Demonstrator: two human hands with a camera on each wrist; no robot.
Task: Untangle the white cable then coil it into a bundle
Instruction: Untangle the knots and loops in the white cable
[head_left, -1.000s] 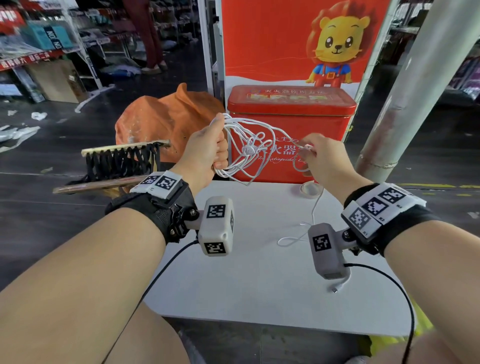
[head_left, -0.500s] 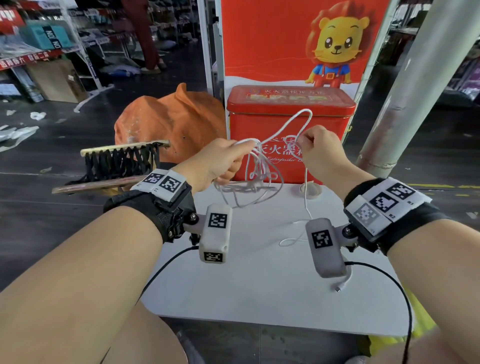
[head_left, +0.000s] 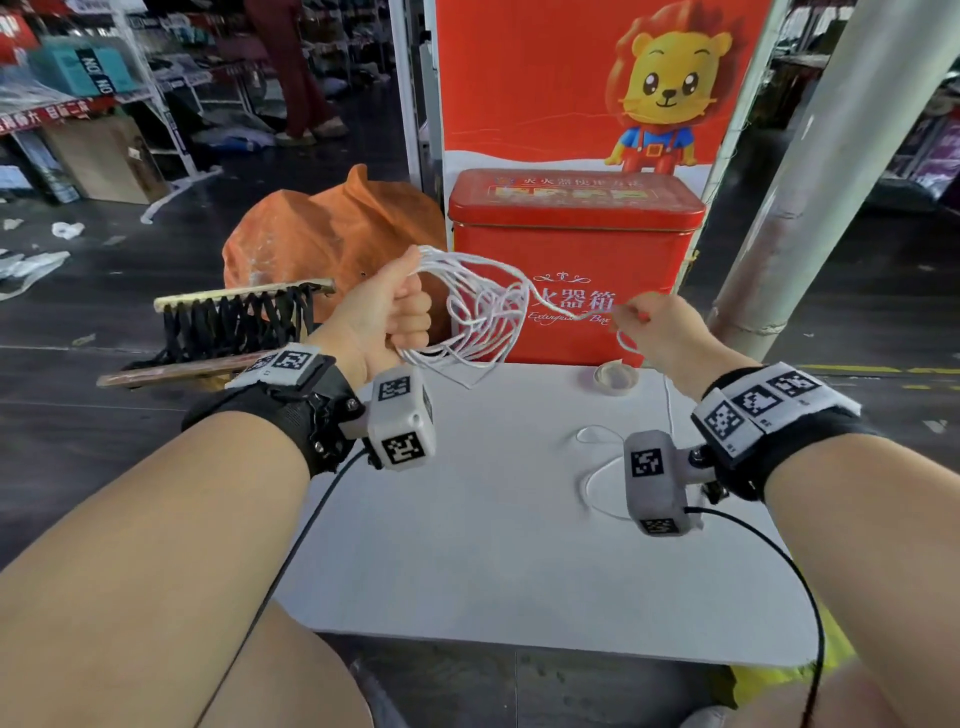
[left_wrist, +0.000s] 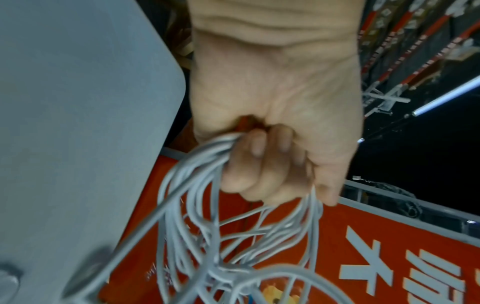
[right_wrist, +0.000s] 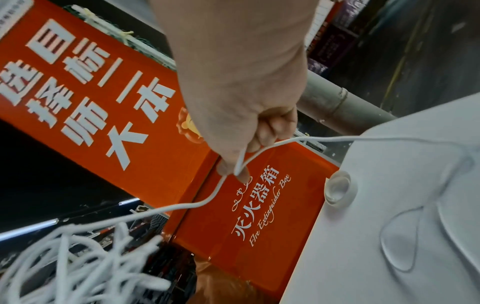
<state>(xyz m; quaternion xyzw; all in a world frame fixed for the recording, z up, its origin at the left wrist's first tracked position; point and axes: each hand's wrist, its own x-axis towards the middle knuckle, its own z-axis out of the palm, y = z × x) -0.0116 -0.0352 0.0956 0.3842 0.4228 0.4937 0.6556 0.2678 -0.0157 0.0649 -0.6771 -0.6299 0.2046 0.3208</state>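
Coiling is well underway, not finished — your left hand (head_left: 387, 317) is clenched around a bunch of loops of the thin white round cable (head_left: 480, 317), and they fan out from your fist toward your right hand (head_left: 662, 338). I'd call it more than half wound, judging by how many turns you're already holding.

Your right hand pinches a single strand between thumb and fingertip (right_wrist: 244, 174). From the pinch, one side runs across to the loops; the other drops below your right wrist onto the white tabletop (head_left: 493, 545), where the loose tail (head_left: 597, 467) lies in a couple of slack curves.

What's left: feed that tail into the bundle, then tidy it. The loops aren't even — several cross each other just beyond your left knuckles, and the left wrist view shows strands converging at what may be a snag or wrap; too blurred to say which.

Cable itself: slim, flexible, smooth-jacketed. The end connector isn't clearly visible.
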